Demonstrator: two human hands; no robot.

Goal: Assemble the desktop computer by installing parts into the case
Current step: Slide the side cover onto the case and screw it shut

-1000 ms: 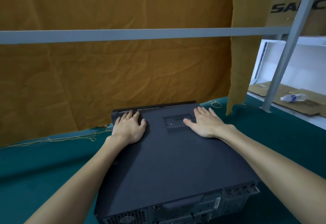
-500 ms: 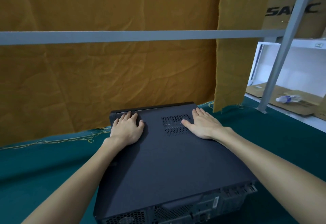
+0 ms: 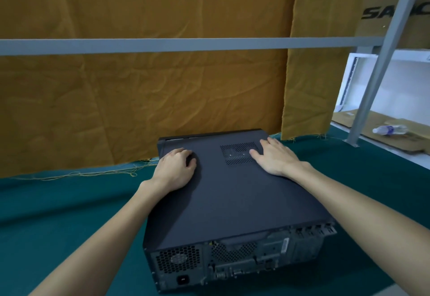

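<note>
A black desktop computer case (image 3: 232, 202) lies flat on the green table cloth, its closed side panel facing up and its rear ports toward me. My left hand (image 3: 175, 171) rests on the panel near the far left corner, fingers bent down onto the surface. My right hand (image 3: 274, 156) lies flat on the panel beside the perforated vent (image 3: 238, 153), fingers straight. Neither hand holds anything. The inside of the case is hidden by the panel.
The green cloth-covered table (image 3: 58, 214) spreads on both sides of the case. An orange curtain (image 3: 139, 97) hangs behind it, crossed by a grey horizontal bar (image 3: 162, 44). At the right stand a grey post (image 3: 377, 67), flat cardboard and a plastic bottle (image 3: 388, 130).
My view has dropped, so more of the case's rear shows. My left hand's fingers have curled more onto the panel. The right hand stays flat by the vent.
</note>
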